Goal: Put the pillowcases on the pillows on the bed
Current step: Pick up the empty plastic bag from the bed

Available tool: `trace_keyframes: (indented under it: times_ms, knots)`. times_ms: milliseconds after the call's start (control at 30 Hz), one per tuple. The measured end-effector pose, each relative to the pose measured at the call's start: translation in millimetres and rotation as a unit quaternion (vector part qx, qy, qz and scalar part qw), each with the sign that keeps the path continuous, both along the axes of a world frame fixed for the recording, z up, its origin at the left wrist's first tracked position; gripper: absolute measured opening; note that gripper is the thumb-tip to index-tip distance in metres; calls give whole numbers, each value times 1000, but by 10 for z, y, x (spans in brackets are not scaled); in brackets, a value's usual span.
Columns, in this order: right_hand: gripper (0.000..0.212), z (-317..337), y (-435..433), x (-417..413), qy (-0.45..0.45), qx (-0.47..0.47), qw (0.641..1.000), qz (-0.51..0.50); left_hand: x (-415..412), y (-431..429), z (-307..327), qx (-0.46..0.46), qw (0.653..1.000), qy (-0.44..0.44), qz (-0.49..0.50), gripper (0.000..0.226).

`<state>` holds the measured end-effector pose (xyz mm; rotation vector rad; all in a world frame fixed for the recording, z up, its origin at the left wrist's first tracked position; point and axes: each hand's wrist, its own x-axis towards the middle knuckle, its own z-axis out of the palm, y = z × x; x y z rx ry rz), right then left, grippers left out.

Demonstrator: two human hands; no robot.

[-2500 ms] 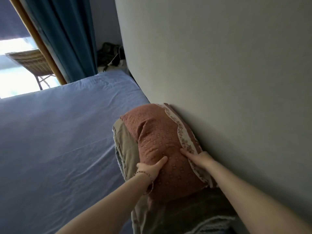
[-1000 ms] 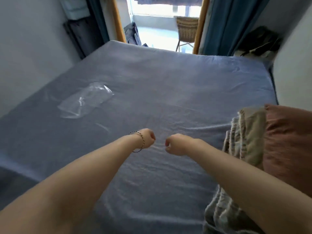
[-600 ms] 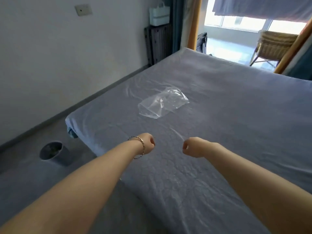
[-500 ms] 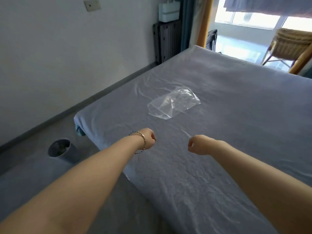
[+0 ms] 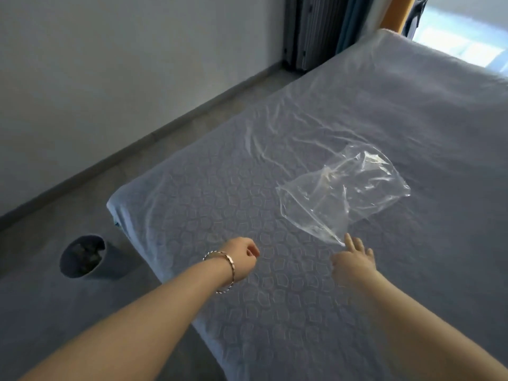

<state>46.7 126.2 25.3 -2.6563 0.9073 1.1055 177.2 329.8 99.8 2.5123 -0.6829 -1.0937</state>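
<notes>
1. Now changed: the right hand (image 5: 353, 264), a loose fist half a second ago, has spread its fingers (image 5: 349, 241) toward the clear plastic bag (image 5: 343, 192) on the bed (image 5: 275, 284)
2. Contact: one fingertip at the bag's near corner, touching or just short; cannot tell which
3. Left hand (image 5: 242, 257): curled shut, holding nothing
4. Pillows: out of view since the person turned away; dressing them seems finished or paused, judging by the reach for the bag

A home bedroom: sheeted bed (image 5: 357, 111), curtain (image 5: 350, 28), small bin (image 5: 82, 255) on the floor.
</notes>
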Motion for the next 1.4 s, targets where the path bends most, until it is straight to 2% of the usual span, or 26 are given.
trace_keyframes:
  times_ms: [133, 233, 300, 367, 433, 500, 533, 567, 633, 667, 733, 800, 900, 933, 967, 1033, 1067, 1100, 1167, 1233, 1267, 1300, 1333, 1367, 1400]
  knots:
    - [53, -468, -285, 458, 102, -17, 995, 7, 818, -194, -363, 42, 999, 11, -3, 26]
    - [54, -696, -371, 636, 137, -5, 991, 6, 1205, -314, -575, 55, 998, 12, 15, 26]
    - [57, -760, -367, 673, 125, -3, 992, 0, 1352, -361, -686, 61, 998, 9, 15, 26]
    - [62, -803, -357, 703, 78, -8, 997, -25, 1462, -403, -797, 71, 997, 10, 5, 25]
    - [57, -771, -307, 735, -12, -17, 999, -48, 1482, -414, -850, 76, 997, 14, 2, 25]
    - [38, -693, -270, 823, -186, 6, 977, -103, 1487, -439, -861, 54, 998, 22, 0, 26]
    - [29, -599, -233, 913, -279, 29, 948, -148, 1499, -442, -833, 31, 999, 29, -9, 31]
    - [22, -462, -167, 1038, -349, 64, 915, -191, 1505, -439, -789, 7, 999, 42, -25, 45]
    - [19, -92, 24, 1358, -411, 154, 873, -215, 1556, -421, -650, -30, 994, 37, -98, 91]
    - [24, 101, 137, 1507, -429, 209, 855, -202, 1580, -420, -555, -37, 988, 6, -147, 111]
    - [38, 526, 381, 1792, -456, 302, 822, -159, 1640, -386, -306, -47, 970, -86, -224, 125]
    - [46, 853, 609, 2016, -469, 342, 807, -104, 1740, -275, -92, -62, 959, -145, -236, 118]
    - [46, 1198, 959, 2208, -496, 370, 780, -97, 1933, 49, 222, -184, 972, -89, -116, 78]
    - [51, 1267, 1070, 2260, -500, 361, 780, -106, 2005, 208, 340, -203, 975, -60, -72, 68]
    - [69, 1305, 1138, 2289, -482, 338, 802, -98, 2077, 334, 392, -199, 978, -47, -41, 60]
    - [122, 1371, 1375, 2382, -387, 289, 874, -51, 2304, 748, 482, -215, 974, -43, 50, 46]
    - [136, 1393, 1480, 2387, -325, 266, 906, -40, 2390, 909, 493, -239, 965, -36, 103, 39]
    - [142, 1445, 1715, 2467, -276, 243, 930, -28, 2550, 1202, 537, -259, 954, -35, 149, 34]
    - [145, 1436, 2005, 2553, -202, 231, 950, -52, 2730, 1567, 618, -275, 942, -36, 190, 20]
    - [135, 1374, 2413, 2781, -162, 248, 946, -131, 2882, 2080, 783, -296, 929, -37, 220, 18]
    - [117, 1314, 2547, 2876, -150, 272, 932, -186, 2920, 2246, 822, -316, 919, -27, 236, 22]
    - [85, 1295, 2879, 3068, -146, 316, 907, -235, 2971, 2587, 881, -333, 904, -22, 267, 26]
    - [47, 1219, 3074, 3189, -158, 349, 873, -301, 3005, 2778, 890, -348, 892, -24, 286, 31]
    - [19, 1176, 3317, 3341, -182, 389, 823, -373, 3037, 3004, 894, -352, 884, -25, 307, 39]
    - [13, 1101, 3541, 3500, -217, 412, 771, -435, 3061, 3223, 880, -356, 876, -34, 325, 45]
